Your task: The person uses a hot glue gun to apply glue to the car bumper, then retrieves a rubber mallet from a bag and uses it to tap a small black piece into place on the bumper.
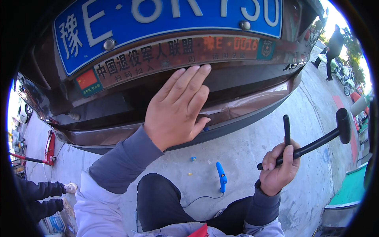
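Note:
My left hand is spread flat with fingers pointing up, over the brown car's rear bumper. Its fingertips are at the lower edge of a long sticker strip beneath the blue licence plate; whether they press on the surface, I cannot tell. A crease runs across the bumper's lower right part. At the right, my right hand is closed around the handle of a black mallet, its head out to the right. A short black rod stands upright in the same grip.
A blue glue gun with a cord lies on the concrete ground between my knees, near a small blue piece. A red floor jack stands at the left, above another person's legs. Far right, a person stands near parked scooters.

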A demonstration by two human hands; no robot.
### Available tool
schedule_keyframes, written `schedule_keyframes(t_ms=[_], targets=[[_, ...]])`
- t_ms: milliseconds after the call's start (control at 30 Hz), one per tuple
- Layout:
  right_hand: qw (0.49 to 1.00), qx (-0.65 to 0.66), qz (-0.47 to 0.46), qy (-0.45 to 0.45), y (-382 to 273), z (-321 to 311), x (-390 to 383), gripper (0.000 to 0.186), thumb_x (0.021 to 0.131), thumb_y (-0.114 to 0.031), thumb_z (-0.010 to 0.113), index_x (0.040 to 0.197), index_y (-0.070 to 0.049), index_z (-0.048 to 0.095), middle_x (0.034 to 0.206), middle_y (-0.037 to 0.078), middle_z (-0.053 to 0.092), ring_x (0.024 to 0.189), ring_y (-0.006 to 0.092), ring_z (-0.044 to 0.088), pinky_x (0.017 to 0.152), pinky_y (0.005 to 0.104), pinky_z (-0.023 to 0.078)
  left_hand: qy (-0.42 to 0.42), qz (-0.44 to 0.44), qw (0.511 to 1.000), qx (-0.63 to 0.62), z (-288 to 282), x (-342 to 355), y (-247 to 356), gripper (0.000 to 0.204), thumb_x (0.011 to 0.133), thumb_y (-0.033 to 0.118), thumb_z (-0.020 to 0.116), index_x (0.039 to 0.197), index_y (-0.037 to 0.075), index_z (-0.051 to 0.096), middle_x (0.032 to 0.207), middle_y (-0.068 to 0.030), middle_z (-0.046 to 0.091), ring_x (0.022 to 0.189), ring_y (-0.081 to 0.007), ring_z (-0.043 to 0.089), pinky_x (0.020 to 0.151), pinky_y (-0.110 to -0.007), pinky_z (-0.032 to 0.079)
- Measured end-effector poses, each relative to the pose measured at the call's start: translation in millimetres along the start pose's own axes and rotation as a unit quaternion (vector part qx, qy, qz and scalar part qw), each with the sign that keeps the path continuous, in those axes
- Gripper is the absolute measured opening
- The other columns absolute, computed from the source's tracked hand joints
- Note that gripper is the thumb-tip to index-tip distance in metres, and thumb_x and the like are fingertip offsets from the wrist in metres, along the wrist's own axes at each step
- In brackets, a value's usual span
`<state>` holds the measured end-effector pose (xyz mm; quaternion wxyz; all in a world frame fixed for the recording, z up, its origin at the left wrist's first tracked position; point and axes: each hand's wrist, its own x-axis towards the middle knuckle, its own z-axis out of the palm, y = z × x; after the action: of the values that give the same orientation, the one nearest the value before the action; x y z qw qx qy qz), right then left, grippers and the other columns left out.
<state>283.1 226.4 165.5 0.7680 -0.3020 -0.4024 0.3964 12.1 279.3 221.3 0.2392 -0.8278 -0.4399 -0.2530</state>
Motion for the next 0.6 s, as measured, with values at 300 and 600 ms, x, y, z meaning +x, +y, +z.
schedule_keyframes(t_ms=[300, 600], targets=[[0.998, -0.028, 0.048, -0.022, 16.3, 1.2, -18.2, 0.021, 0.104, -0.013, 0.055, 0.116, 0.004, 0.057, 0.064, 0.009, 0.055, 0.043, 0.008, 0.042, 0.039, 0.0233, 0.035, 0.061, -0.156, 0.981, -0.1, -25.3, -50.7, 19.9, 0.05, 0.079, 0.024, 0.079, 0.117, 0.003, 0.056, 0.147, -0.0207, 0.051, 0.138, -0.0392, 0.044, 0.114, -0.049, 0.035], [0.986, -0.124, 0.046, -0.106, 9.4, 24.9, -52.4, 0.024, 0.106, -0.02, 0.053, 0.111, 0.003, 0.059, 0.059, 0.005, 0.053, 0.044, 0.009, 0.043, 0.041, 0.0245, 0.036, 0.064, -0.2, 0.574, -0.791, 36.3, -24.3, 94.9, 0.028, 0.098, 0.02, 0.064, 0.113, -0.003, 0.069, 0.091, -0.0079, 0.067, 0.077, -0.0119, 0.061, 0.072, -0.027, 0.049]])
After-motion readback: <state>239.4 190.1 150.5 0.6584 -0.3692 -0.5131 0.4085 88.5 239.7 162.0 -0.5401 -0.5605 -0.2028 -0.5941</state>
